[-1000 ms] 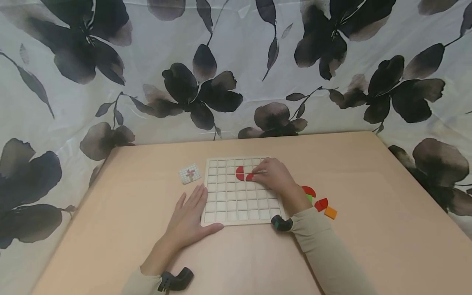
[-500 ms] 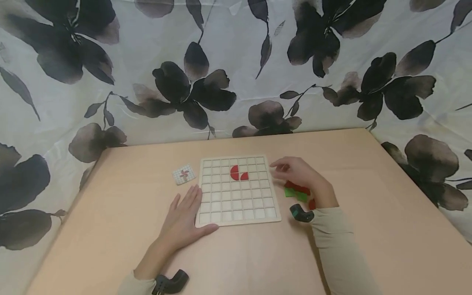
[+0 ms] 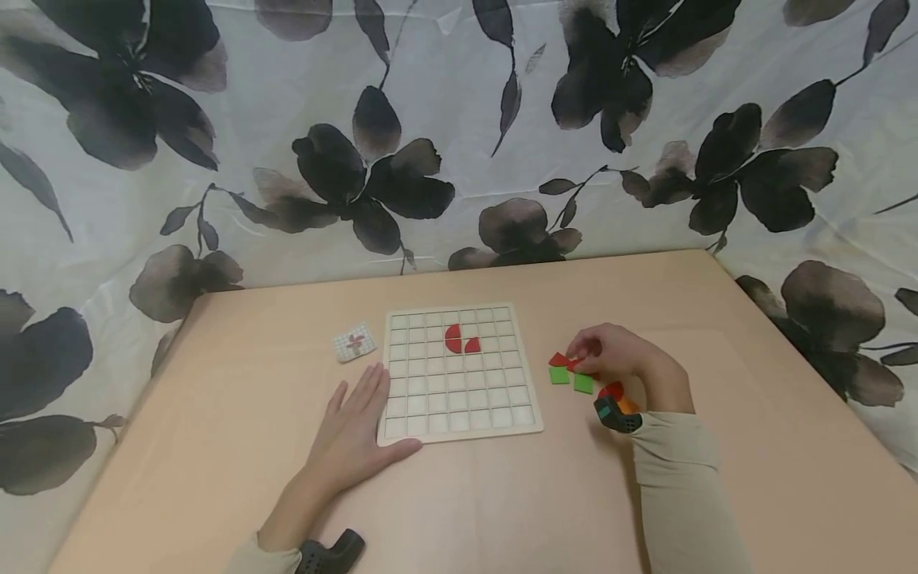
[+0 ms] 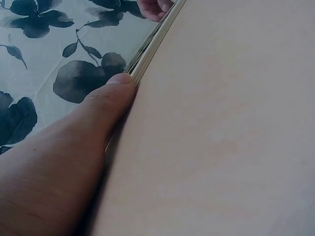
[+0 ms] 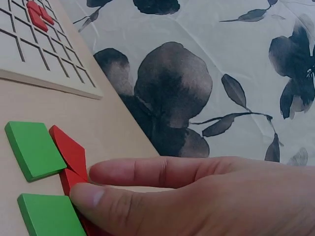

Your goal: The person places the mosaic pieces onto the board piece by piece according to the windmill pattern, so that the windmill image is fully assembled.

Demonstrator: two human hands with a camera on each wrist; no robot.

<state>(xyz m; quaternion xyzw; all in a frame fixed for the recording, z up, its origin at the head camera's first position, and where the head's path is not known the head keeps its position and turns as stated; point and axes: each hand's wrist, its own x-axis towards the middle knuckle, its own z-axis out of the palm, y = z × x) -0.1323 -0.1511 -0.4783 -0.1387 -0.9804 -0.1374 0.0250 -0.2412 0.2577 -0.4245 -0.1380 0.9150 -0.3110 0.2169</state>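
A pale gridded board (image 3: 459, 399) lies flat on the table, with two red quarter-round pieces (image 3: 453, 339) forming a half disc and another red piece (image 3: 472, 345) near them. My left hand (image 3: 351, 434) rests flat at the board's left edge, its thumb along the near corner. Right of the board, my right hand (image 3: 620, 352) reaches into loose tiles. Its thumb and index finger pinch a red piece (image 5: 74, 178), partly hidden by the thumb. Touching that piece are another red piece (image 5: 70, 148) and a green square tile (image 5: 34, 150); a second green tile (image 5: 51, 216) lies nearer.
A small card (image 3: 355, 343) with a red figure on a grid lies left of the board. More red (image 3: 612, 391) and orange pieces (image 3: 629, 406) sit beside the right wrist's camera. A floral cloth (image 3: 502, 159) hangs behind the table.
The right hand has left the board, where a red piece now lies uncovered, and moved right to the loose tiles. My left hand stays against the board.
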